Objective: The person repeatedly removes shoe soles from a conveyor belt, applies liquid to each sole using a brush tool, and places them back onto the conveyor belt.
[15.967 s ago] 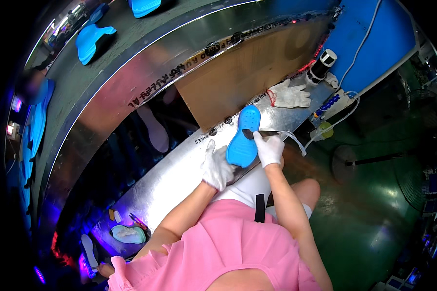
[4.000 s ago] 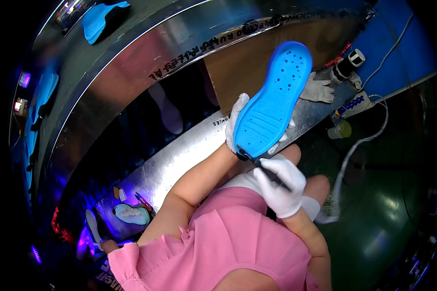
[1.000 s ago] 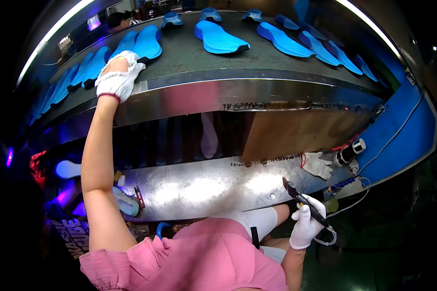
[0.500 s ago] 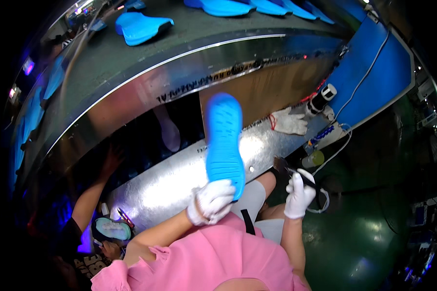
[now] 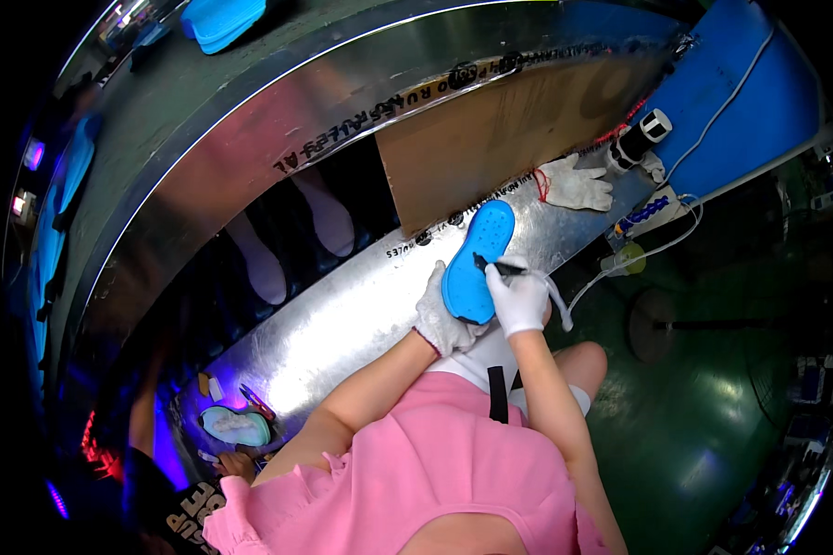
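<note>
- Head view, far lower left: a pale blue insole (image 5: 236, 427) lies in violet light on a low surface, with another person's hand (image 5: 239, 462) just below it.
- Left of centre: the metal counter (image 5: 342, 342) runs diagonally from lower left to upper right; white foot-shaped forms (image 5: 329, 217) hang in the dark recess above it.
- Upper left: a blue sole (image 5: 220, 18) sits on the dark upper belt (image 5: 157, 102).
- Centre: the left hand (image 5: 444, 319), in a white glove, has its fingers curled around the near end of the blue shoe sole (image 5: 475, 259), thumb pressed to its edge.
- The blue shoe sole rests flat on the counter, bottom side up, its far end pointing toward the brown cardboard panel (image 5: 509, 129).
- Just right of it: the right hand (image 5: 518, 296), also gloved white, has its fingers clenched on a thin dark tool (image 5: 498, 266); the tip touches the middle of the sole.
- A white cord (image 5: 560, 301) loops beside the right hand's wrist.
- Right: a spare white glove (image 5: 574, 185) lies on the counter near the panel's corner.
- Further right: a black and white cylindrical device (image 5: 640, 134), then a white power strip (image 5: 652, 215) and a cable (image 5: 639, 254) against a blue panel (image 5: 750, 102).
- Bottom: pink garment (image 5: 416, 472) and green floor (image 5: 713, 425).
</note>
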Available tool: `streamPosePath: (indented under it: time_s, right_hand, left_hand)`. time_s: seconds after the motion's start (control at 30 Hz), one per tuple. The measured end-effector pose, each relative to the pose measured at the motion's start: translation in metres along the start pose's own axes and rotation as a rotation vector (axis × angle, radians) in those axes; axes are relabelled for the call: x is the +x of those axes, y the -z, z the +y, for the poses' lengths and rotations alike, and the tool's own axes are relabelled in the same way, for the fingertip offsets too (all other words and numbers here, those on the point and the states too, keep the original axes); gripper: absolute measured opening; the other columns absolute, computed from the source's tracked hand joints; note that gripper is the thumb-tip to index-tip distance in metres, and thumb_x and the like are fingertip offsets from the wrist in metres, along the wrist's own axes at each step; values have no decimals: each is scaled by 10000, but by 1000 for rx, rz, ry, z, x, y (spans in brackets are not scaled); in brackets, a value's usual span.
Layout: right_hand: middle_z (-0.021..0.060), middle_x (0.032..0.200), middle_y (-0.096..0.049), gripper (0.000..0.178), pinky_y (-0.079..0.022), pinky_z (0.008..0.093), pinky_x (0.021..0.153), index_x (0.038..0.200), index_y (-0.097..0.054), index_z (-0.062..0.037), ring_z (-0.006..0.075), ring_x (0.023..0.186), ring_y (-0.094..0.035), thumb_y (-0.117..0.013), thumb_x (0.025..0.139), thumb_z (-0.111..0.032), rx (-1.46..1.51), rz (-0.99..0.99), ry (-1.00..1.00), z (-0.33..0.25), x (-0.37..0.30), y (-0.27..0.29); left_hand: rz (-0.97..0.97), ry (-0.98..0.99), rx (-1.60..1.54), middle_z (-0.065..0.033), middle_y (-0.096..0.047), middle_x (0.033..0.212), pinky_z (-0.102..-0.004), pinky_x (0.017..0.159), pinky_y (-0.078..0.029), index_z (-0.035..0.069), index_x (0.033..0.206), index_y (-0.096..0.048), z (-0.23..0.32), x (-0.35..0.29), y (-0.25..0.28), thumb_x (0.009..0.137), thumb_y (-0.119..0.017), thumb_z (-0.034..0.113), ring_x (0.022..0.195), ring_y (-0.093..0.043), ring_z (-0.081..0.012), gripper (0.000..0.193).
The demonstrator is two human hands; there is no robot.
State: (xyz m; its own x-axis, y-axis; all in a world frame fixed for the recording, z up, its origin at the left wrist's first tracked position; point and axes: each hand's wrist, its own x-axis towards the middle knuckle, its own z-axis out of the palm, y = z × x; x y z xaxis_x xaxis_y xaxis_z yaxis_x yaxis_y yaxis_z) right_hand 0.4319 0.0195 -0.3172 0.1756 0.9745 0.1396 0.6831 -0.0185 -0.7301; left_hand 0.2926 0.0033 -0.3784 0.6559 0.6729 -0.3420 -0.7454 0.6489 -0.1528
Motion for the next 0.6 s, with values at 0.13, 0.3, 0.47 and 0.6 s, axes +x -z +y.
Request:
streamPosePath:
  time_s: [0.13, 0.3, 0.47, 0.6]
  right_hand:
    - [142, 821, -699, 172, -546, 343, 724, 868, -691, -62, 263, 759, -696, -752, 770, -189, 127, -216, 174, -31, -28, 55]
    - [112, 800, -672, 202, -516, 313, 628, 941, -679, -33, 208, 699, -655, -749, 754, -2, 69, 256, 513, -50, 3, 73]
    - [82, 808, -673, 190, -517, 308, 637, 899, -690, -75, 214, 671, -650, -788, 737, -73, 356, -66, 521, -79, -14, 87]
    - [81, 859, -678, 200, -510, 323, 618, 929, -694, -56, 221, 667, -636, -740, 743, 0, 95, 169, 753, -76, -10, 94]
  left_hand:
    - [207, -130, 107, -159, -586, 1269, -545, 874, -500, 126, 1320, -527, -2, -5, -28, 950, -257, 711, 1061, -601, -346, 743]
    - [128, -169, 168, -177, -580, 1299, -413, 1049, -451, 77, 1425, -444, -34, -29, -96, 982, -331, 627, 1150, -584, -321, 715]
    - [-172, -288, 64, -193, -585, 1288, -500, 1001, -479, 80, 1416, -449, -28, -17, -73, 967, -391, 625, 1102, -610, -349, 708]
    - [-282, -260, 236, -260, -560, 1290, -509, 922, -531, 37, 1439, -406, -30, -28, -92, 944, -353, 689, 1119, -599, -391, 821]
